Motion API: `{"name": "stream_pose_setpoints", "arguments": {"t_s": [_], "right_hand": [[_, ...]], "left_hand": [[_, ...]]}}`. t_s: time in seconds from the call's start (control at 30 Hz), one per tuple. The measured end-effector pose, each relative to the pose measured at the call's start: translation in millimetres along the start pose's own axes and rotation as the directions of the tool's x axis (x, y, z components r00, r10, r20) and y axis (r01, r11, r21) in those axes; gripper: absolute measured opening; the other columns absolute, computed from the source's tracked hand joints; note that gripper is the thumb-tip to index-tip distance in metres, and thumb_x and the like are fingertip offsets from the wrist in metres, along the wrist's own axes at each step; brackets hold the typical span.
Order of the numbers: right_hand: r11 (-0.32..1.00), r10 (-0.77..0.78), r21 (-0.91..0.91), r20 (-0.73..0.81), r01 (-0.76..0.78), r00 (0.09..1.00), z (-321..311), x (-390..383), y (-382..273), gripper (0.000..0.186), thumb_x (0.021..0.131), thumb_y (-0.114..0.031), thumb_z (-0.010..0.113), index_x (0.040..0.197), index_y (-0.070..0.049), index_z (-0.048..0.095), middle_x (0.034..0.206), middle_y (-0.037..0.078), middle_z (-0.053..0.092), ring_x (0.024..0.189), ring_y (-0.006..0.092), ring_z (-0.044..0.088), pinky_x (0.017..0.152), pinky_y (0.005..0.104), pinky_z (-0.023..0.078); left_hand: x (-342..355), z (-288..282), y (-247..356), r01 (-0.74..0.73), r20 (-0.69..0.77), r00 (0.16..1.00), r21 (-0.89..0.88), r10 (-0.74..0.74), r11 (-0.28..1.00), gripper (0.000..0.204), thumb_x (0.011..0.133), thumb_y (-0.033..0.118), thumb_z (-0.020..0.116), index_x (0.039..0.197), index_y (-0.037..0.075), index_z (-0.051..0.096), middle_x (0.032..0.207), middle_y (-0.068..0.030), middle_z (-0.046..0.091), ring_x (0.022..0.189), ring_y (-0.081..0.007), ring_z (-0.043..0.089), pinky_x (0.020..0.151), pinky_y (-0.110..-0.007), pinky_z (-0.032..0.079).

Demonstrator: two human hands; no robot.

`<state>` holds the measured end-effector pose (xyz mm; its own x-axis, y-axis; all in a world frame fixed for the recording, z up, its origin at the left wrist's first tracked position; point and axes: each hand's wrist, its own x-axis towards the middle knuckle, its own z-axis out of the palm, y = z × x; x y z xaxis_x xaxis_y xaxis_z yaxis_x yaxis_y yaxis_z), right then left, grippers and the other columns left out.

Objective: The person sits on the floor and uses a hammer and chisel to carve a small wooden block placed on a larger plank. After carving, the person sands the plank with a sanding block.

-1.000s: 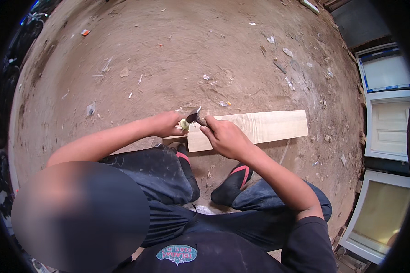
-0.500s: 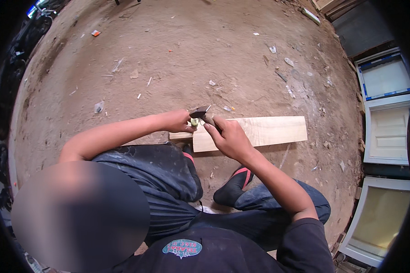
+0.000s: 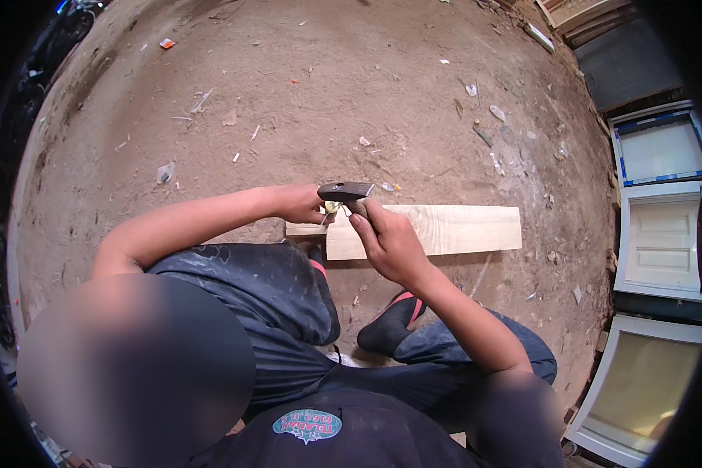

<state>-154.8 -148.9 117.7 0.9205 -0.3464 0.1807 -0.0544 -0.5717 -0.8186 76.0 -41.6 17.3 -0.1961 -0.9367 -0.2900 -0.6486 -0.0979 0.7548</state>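
My right hand (image 3: 388,240) is closed round the handle of a hammer (image 3: 346,191), its dark metal head level above my left hand. With bent fingers, my left hand (image 3: 298,204) grips what looks like a chisel (image 3: 332,207), whose yellow-green handle end shows just below the hammer head. The chisel's lower part is hidden. Under both hands lies a pale wooden board (image 3: 460,228), stretching to the right. A narrower piece of wood (image 3: 306,229) sticks out at its left end.
My two feet (image 3: 390,321), in dark footwear with red straps, are close to the board's near side. Bits of litter, such as a clear plastic scrap (image 3: 164,173), dot the bare earth floor. White-framed panels (image 3: 661,234) stand along the right side.
The hammer head has lifted and turned from tilted to level over the chisel. My left hand has stayed almost in place; the whole view has shifted slightly.
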Motion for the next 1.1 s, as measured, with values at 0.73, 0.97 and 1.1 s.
{"name": "stream_pose_setpoints", "arguments": {"t_s": [0.73,0.97,1.1], "right_hand": [[0.941,0.220,-0.293,0.149,-0.169,0.964,-2,0,24,0.034,0.104,-0.031,0.058,0.092,0.000,0.055,0.071,0.027,0.061,0.072,0.0490,0.062,0.064,0.0571,0.044],[0.972,0.152,-0.196,0.100,-0.130,0.983,-15,8,3,0.034,0.104,-0.031,0.059,0.092,0.001,0.054,0.071,0.028,0.059,0.070,0.0478,0.061,0.063,0.0546,0.044],[0.998,0.059,-0.031,-0.028,-0.060,0.998,-3,2,6,0.032,0.104,-0.030,0.058,0.095,0.000,0.053,0.070,0.027,0.059,0.070,0.0479,0.062,0.062,0.0552,0.044]], "left_hand": [[2,22,7,0.090,-0.210,0.973,-0.034,-0.095,0.995,0.033,0.090,0.031,0.071,0.110,0.007,0.062,0.095,-0.0208,0.070,0.093,-0.0427,0.068,0.077,-0.050,0.052],[9,21,-5,0.094,-0.123,0.988,-0.036,-0.098,0.995,0.035,0.089,0.030,0.073,0.113,0.006,0.064,0.097,-0.0215,0.070,0.093,-0.0419,0.068,0.079,-0.049,0.053],[13,26,-18,0.007,-0.141,0.990,-0.046,-0.014,0.999,0.031,0.090,0.027,0.073,0.111,0.006,0.066,0.096,-0.0198,0.070,0.091,-0.0376,0.069,0.079,-0.047,0.053]]}}
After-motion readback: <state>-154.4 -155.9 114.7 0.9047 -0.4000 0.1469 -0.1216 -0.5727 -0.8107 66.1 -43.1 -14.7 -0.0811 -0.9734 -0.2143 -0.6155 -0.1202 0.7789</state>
